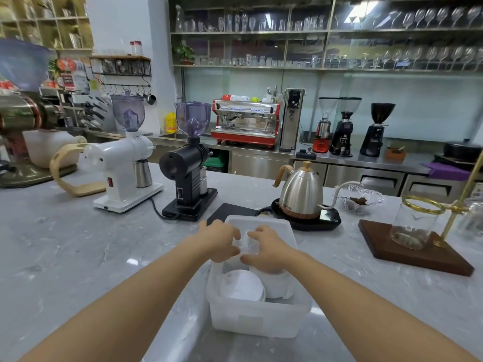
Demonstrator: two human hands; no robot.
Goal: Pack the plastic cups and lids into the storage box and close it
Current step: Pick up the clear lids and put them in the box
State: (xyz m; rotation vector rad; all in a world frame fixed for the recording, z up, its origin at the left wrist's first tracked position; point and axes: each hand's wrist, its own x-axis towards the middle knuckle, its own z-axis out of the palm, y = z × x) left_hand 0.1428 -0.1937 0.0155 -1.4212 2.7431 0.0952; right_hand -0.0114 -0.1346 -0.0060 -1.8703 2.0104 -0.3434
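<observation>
From the head view we see a translucent storage box [261, 313] standing open on the grey marbled desk [78, 244], right in front of us. Both bare forearms reach in from the lower corners and meet over the middle of the box. The left hand [218, 239] and the right hand [264, 248] together pinch a clear plastic cup [245, 242] between their fingertips, each with fingers curled narrowly around its side; the cup is so transparent that we cannot tell whether it is one cup or several nested. Below the hands, in the near part of the box, lie white lids [241, 284] stacked on the left and a white rounded piece just beside them on the right, partly hidden under the right hand. Beyond the box a black grinder [189, 163] and a white grinder [122, 163] stand on the desk to the left, and a steel gooseneck kettle [302, 190] sits on its dark base to the right. Further right a glass vessel [411, 226] rests on a wooden tray.
</observation>
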